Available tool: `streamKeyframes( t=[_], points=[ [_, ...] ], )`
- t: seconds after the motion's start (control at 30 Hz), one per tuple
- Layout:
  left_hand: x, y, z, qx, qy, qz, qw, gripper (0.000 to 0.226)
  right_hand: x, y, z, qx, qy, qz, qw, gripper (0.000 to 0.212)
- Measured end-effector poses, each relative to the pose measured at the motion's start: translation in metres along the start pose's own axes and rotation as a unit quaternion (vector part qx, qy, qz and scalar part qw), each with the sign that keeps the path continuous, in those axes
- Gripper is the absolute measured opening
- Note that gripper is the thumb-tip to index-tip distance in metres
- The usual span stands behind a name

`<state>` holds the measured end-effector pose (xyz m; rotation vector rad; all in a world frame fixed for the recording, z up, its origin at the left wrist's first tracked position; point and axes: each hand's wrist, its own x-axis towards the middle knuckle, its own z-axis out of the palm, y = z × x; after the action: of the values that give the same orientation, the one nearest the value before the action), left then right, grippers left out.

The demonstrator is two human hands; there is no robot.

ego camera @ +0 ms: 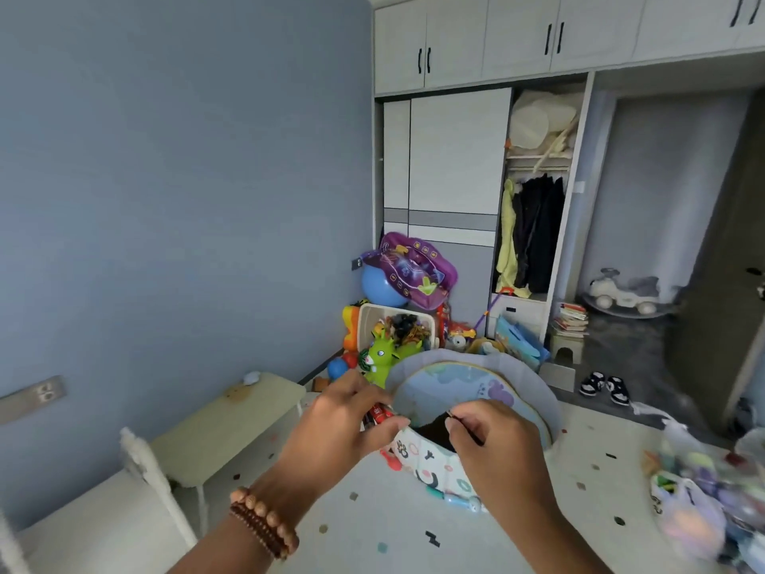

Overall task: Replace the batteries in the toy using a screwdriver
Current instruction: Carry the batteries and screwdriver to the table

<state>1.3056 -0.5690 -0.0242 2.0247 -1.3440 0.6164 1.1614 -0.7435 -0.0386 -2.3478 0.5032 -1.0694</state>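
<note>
My left hand (343, 424) is raised in front of me, its fingers curled round a small red and black object (377, 414) that is mostly hidden, so I cannot tell what it is. My right hand (492, 443) is beside it with thumb and forefinger pinching a thin dark item (451, 417); whether this is the screwdriver is unclear. Both hands hover over the near rim of a round fabric toy bin (430, 459) with a patterned wall and a pale blue inside. A bead bracelet sits on my left wrist.
A low pale table (232, 420) stands left against the blue wall. Toys are piled by a white crate (372, 321) behind the bin. A bag of coloured items (695, 503) lies at right. The open wardrobe (534, 225), a book stack, shoes and a ride-on car stand further back.
</note>
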Motion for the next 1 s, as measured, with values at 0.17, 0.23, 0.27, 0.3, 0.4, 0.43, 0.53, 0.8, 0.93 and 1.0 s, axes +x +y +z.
streamKeyframes(
  t=[0.17,0.23,0.27,0.3,0.4,0.43,0.53,0.8,0.93,1.0],
  points=[
    [0.057,-0.086,0.049,0.025,0.003,-0.039,0.999,0.046,0.099,0.033,0.079,0.044,-0.031,-0.023,0.998,0.013],
    [0.079,-0.123,0.068,0.044,0.004,-0.059,0.997,0.048,0.142,0.05,0.12,0.049,-0.057,-0.038,0.996,0.01],
    [0.089,-0.142,0.076,0.051,0.001,-0.068,0.996,0.047,0.163,0.057,0.14,0.053,-0.069,-0.046,0.995,0.007],
    [0.099,-0.16,0.084,0.06,0.0,-0.078,0.995,0.046,0.183,0.063,0.16,0.063,-0.081,-0.052,0.993,0.006],
    [0.135,-0.211,0.096,0.091,0.013,-0.119,0.989,0.042,0.25,0.075,0.219,0.109,-0.109,-0.076,0.985,0.008],
    [0.146,-0.226,0.097,0.108,0.02,-0.132,0.985,0.044,0.272,0.076,0.239,0.119,-0.118,-0.086,0.982,0.009],
    [0.17,-0.27,0.097,0.143,0.044,-0.176,0.973,0.046,0.327,0.074,0.306,0.146,-0.152,-0.111,0.971,0.009],
    [0.188,-0.429,0.108,0.207,0.061,-0.282,0.935,0.046,0.416,0.042,0.476,0.188,-0.23,-0.189,0.936,0.009],
    [0.211,-0.512,0.116,0.201,0.06,-0.301,0.93,0.045,0.464,0.035,0.552,0.185,-0.236,-0.187,0.935,0.011],
    [0.231,-0.548,0.118,0.206,0.047,-0.299,0.931,0.045,0.491,0.032,0.586,0.187,-0.236,-0.186,0.935,0.011]
  ],
)
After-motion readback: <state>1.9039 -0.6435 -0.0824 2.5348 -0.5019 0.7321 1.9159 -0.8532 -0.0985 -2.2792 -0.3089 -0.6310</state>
